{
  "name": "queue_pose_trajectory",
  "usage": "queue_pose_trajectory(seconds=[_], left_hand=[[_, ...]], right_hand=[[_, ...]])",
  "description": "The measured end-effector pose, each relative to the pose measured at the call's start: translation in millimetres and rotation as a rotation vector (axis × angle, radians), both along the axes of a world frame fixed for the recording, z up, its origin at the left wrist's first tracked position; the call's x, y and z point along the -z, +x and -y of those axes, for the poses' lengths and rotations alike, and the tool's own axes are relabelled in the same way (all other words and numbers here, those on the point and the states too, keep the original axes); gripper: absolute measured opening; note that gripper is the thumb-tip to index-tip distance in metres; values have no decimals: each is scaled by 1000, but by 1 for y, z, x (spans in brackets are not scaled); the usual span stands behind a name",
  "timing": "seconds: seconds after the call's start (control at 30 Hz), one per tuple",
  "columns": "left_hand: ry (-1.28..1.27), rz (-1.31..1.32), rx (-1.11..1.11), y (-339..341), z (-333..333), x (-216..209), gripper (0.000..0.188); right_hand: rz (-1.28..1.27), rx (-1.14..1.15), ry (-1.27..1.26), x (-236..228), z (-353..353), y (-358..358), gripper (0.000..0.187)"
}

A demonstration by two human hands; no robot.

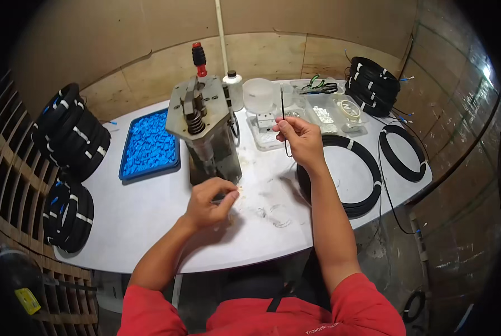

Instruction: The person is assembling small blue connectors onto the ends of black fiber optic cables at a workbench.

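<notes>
1 white table (116,224), tan wall (273,22).

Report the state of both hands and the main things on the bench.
Right hand: raised, pinching the cable
Cable: held roughly upright
Left hand: fingers curled, grip unclear
Blue tray: filled with blue pieces
Red-and-black handle: standing up
White bottle: upright, capped
Large coil: lying flat, tied

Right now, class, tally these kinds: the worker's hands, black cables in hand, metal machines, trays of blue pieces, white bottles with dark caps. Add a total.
Hands (left hand, right hand): 2
Black cable in hand: 1
Metal machine: 1
Tray of blue pieces: 1
White bottle: 1
Total: 6
</notes>
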State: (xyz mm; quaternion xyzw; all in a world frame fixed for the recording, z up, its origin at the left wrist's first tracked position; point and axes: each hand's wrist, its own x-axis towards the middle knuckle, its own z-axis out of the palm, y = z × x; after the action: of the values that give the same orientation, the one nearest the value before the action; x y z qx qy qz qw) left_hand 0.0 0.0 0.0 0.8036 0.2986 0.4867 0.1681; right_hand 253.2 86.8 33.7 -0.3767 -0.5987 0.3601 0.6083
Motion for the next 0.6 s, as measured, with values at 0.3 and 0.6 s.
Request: queue_pose_trajectory(seconds=[0.3,0.6], left_hand=[[-51,173,-34,95,-54,-62,17],[-373,282,19,141,-117,-79,27]], right_hand=[[-131,-68,-76,-12,-39,30,22],[-228,-145,-65,-7,-35,42,19]])
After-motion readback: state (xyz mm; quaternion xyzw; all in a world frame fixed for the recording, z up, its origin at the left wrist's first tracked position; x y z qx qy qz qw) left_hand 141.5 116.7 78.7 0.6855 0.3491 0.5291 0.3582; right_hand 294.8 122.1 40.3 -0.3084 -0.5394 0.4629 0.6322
